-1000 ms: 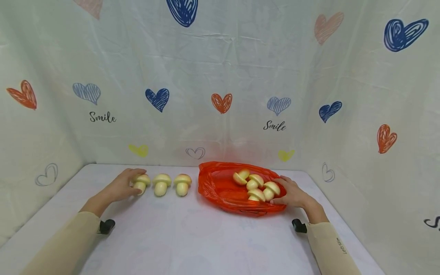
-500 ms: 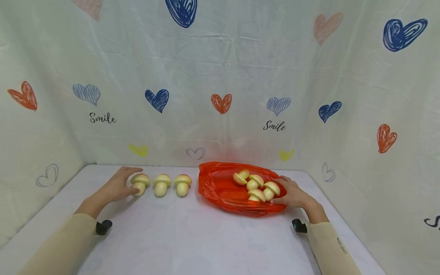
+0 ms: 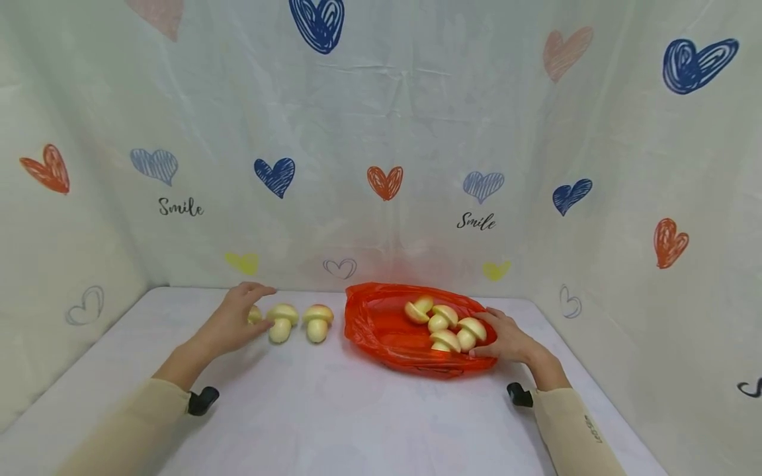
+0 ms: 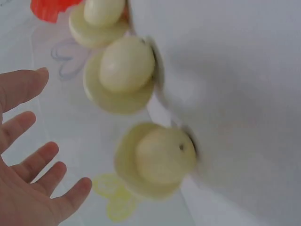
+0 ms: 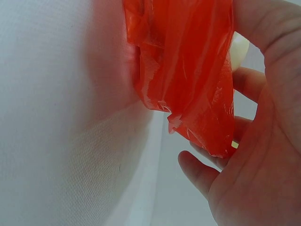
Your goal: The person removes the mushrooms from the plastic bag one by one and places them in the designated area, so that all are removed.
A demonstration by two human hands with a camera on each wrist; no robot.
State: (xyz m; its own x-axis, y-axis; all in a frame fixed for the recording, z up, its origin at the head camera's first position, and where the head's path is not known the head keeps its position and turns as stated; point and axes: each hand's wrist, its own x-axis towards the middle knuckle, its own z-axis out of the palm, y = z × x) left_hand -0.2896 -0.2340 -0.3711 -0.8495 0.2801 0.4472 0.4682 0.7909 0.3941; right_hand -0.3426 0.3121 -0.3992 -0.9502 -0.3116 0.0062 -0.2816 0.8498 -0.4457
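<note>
Three pale toy mushrooms stand in a row on the white table. In the head view my left hand partly covers the leftmost mushroom, and its thumb and fingertips reach toward the middle mushroom. The left wrist view shows this hand's fingers spread, with nothing in its grasp. At the row's right end is the third mushroom. Right of it lies a red plastic bag, mouth spread, with several mushrooms inside. My right hand grips the bag's right edge, thumb in front and fingers behind.
A white cloth backdrop printed with hearts hangs behind the table and along both sides. The table stretches toward me in front of the bag and the mushrooms. A black wrist mount sits at the left cuff.
My left hand first drew back a little with its fingers opening away from the leftmost mushroom, then moved right to beside the middle one. My right hand and the bag stay put.
</note>
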